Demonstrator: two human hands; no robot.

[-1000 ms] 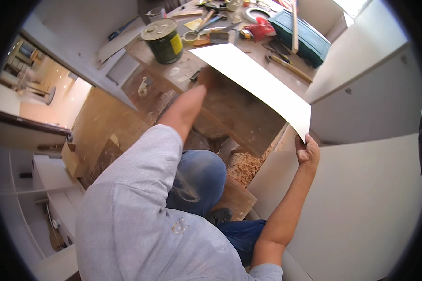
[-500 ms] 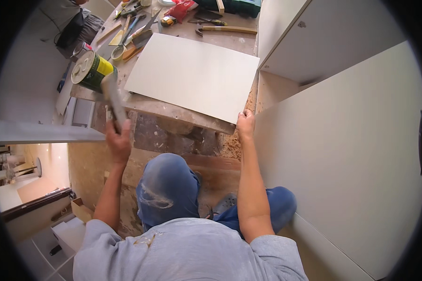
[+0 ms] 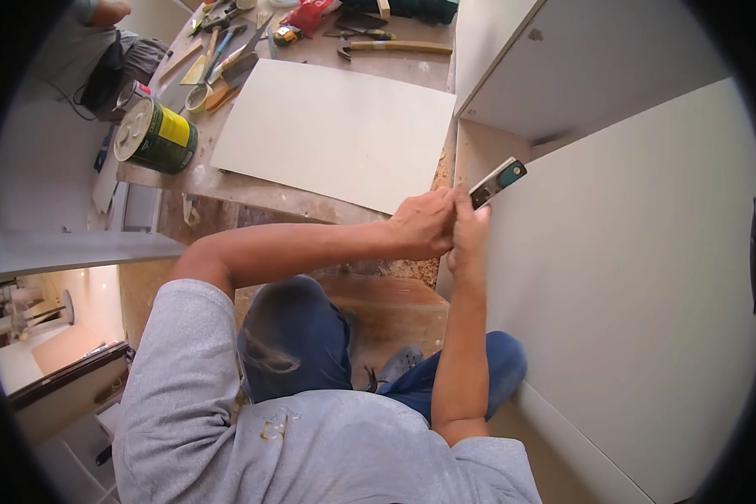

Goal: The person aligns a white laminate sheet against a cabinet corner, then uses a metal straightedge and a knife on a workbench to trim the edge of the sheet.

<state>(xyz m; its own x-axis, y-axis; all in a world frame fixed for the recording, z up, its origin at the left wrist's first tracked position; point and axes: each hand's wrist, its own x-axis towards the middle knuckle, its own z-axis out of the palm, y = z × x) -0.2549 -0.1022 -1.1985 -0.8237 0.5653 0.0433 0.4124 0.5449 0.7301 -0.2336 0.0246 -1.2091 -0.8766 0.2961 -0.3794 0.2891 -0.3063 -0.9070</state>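
Observation:
My left hand reaches across to the right and meets my right hand by the near right corner of a white board. Fingers of both hands are closed. A narrow tool, teal and black with a pale edge, sticks out beyond them, up and to the right. My right hand grips it; its exact kind is unclear. What my left fingers hold is hidden where the hands overlap. The board lies flat on a worn workbench, its near right corner close to my hands.
A green and yellow can stands left of the board. Behind it lie brushes, scrapers and a hammer. A large white panel fills the right side. Sawdust lies below the bench edge. Another person is at the far left.
My left hand has swung from beside the can to my right hand, bringing the narrow tool across. My right hand has left the board's corner and closed on the tool.

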